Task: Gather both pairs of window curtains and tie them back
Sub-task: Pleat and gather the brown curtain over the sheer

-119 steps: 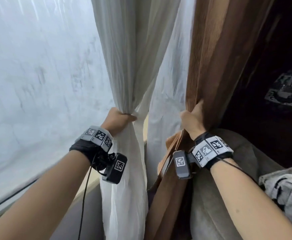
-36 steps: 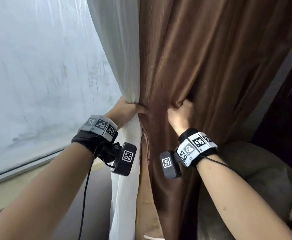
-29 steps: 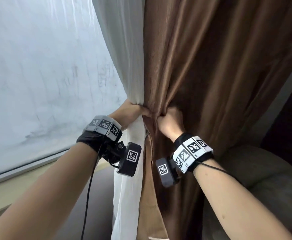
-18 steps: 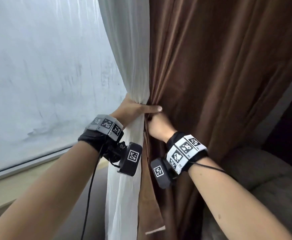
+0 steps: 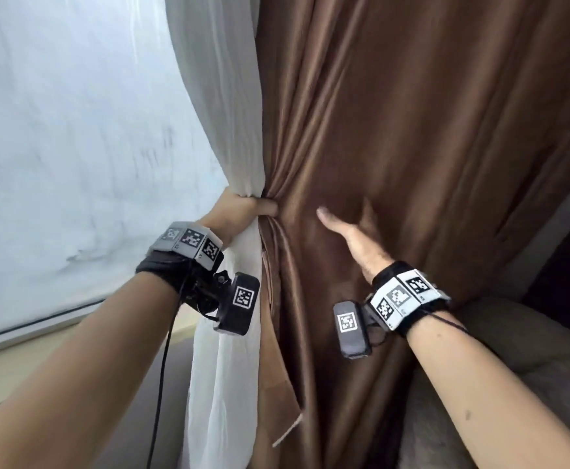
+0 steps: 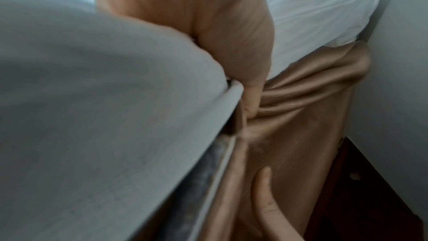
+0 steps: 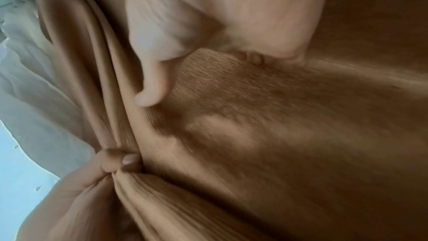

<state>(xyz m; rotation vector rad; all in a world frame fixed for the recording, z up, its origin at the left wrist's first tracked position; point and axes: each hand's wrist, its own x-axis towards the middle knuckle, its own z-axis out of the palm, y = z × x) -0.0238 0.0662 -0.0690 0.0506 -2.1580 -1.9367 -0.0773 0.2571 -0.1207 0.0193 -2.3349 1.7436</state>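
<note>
A white sheer curtain [image 5: 222,96] hangs beside a brown curtain [image 5: 429,130]. My left hand [image 5: 243,211] grips the white curtain bunched together with the brown curtain's near folds; the thumb tip shows at the gather. In the left wrist view its thumb [image 6: 252,102] presses into the brown folds [image 6: 301,89]. My right hand [image 5: 347,231] is open and lies flat against the brown curtain to the right of the gather, thumb [image 7: 157,80] spread. In the right wrist view the left hand's fingertips [image 7: 120,160] pinch the brown gather [image 7: 277,135].
A bright, hazy window pane [image 5: 73,130] fills the left, with its sill [image 5: 39,350] below. A grey upholstered seat [image 5: 520,350] stands at the lower right behind the brown curtain. The far right is dark.
The right hand let go of the brown fold, opened, and slid right across the brown curtain. The left hand took that fold in with the white curtain.
</note>
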